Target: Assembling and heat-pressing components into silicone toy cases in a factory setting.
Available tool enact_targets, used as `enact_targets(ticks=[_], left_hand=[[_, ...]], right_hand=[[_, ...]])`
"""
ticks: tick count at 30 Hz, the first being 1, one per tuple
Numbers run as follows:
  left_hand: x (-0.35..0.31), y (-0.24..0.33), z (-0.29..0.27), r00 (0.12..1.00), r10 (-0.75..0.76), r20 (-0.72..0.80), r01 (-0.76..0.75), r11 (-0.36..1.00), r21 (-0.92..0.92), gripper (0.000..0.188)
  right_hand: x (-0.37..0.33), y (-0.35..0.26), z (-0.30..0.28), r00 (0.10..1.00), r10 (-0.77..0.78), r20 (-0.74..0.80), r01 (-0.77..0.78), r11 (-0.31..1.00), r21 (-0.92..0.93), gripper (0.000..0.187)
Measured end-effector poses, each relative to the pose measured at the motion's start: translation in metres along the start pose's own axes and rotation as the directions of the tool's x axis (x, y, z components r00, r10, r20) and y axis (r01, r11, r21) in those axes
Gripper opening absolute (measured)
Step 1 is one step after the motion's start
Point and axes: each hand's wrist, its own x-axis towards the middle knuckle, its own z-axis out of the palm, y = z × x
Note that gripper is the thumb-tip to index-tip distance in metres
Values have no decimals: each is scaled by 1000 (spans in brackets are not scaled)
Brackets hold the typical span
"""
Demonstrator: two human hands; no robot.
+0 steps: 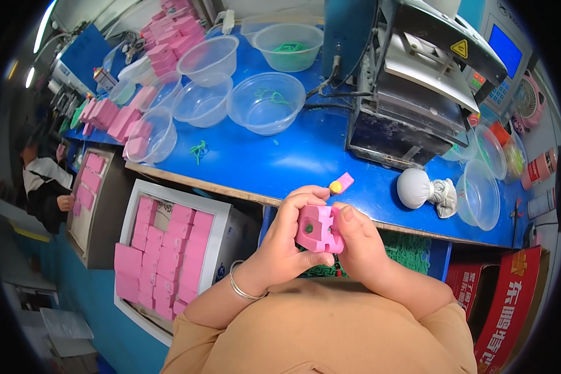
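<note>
In front of my body, near the table's front edge, I hold a pink block [318,229] with cut-outs and small green bits inside. My left hand [287,234] is wrapped round its left side, the thumb below. My right hand [363,243] grips its right side, with the thumb on top. Just beyond my fingers, a small pink piece with a yellow round part [336,186] lies on the blue tabletop [330,143]. To the right rests a round white cloth pouch [413,188], tied at its neck.
Clear plastic bowls [266,118], some with green pieces, stand along the table beside stacked pink blocks [123,123]. A black press machine [411,106] occupies the right rear. Lower left, a white-rimmed box [215,234] holds pink blocks. Green pieces [411,249] fill a drawer below. Another person sits far left.
</note>
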Motion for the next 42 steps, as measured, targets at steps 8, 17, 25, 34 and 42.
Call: enact_targets(ticks=[8,17,25,34,42], left_hand=[[17,17,-19,914,-281,-293,-137,468,-873,70],[3,22,-15,923,-346,-166,75,586,-807,59],[-6,6,-10,883,-425,-198,43,494,-869,41],[4,18,-4,841,-506,-191,89,478,-874,59],[7,16,-1,850,-491,-191,68,461,-885,62]], right_hand=[[2,21,-21,871,444,211,-453,891,-5,33],[18,-14,-9,762,-479,435,627,379,-681,58],[24,-18,-6,764,-332,553,636,534,-558,35],[23,7,2,988,-51,144,65,994,-93,17],[34,20,13,975,191,-109,-161,958,236,12]])
